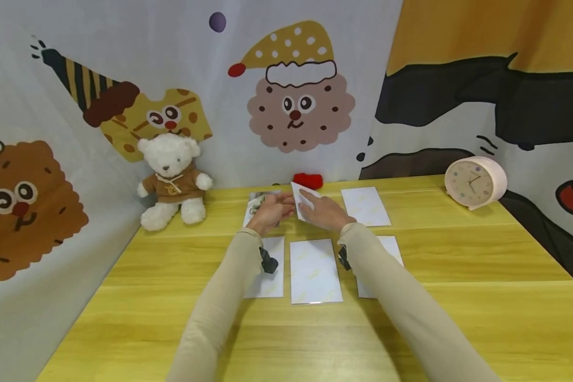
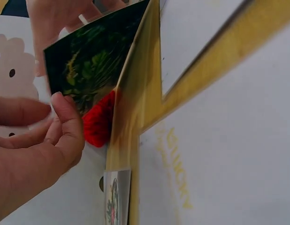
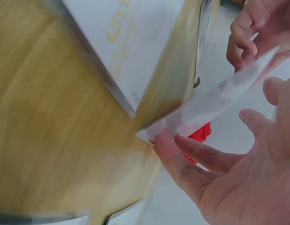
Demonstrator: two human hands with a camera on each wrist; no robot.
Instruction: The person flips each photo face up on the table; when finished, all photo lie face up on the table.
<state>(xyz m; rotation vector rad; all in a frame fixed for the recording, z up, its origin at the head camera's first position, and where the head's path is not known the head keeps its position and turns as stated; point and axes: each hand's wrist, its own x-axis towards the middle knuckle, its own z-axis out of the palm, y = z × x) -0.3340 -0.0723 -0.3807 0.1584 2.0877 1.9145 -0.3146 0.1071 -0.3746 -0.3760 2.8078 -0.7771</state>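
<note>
Above the far part of the table, my right hand (image 1: 329, 211) grips a photo card (image 2: 93, 56) that stands tilted up. Its dark green leafy picture faces my left side, while the white back (image 3: 196, 112) lies against my right fingers. My left hand (image 1: 270, 211) is close by the card's other edge, its fingers loosely bent and holding nothing. Under that hand lies a photo card with its picture up (image 1: 253, 206), partly covered. White-backed cards lie face down around: one at the far right (image 1: 365, 206), one at near center (image 1: 315, 270), and others partly beneath my forearms.
A small red fuzzy object (image 1: 307, 181) sits at the table's back edge behind the lifted card. At the back left sits a white teddy bear (image 1: 174, 180) in a brown hoodie. A pink round clock (image 1: 475, 182) stands at the back right. Cartoon-printed cloth (image 1: 363, 32) hangs behind.
</note>
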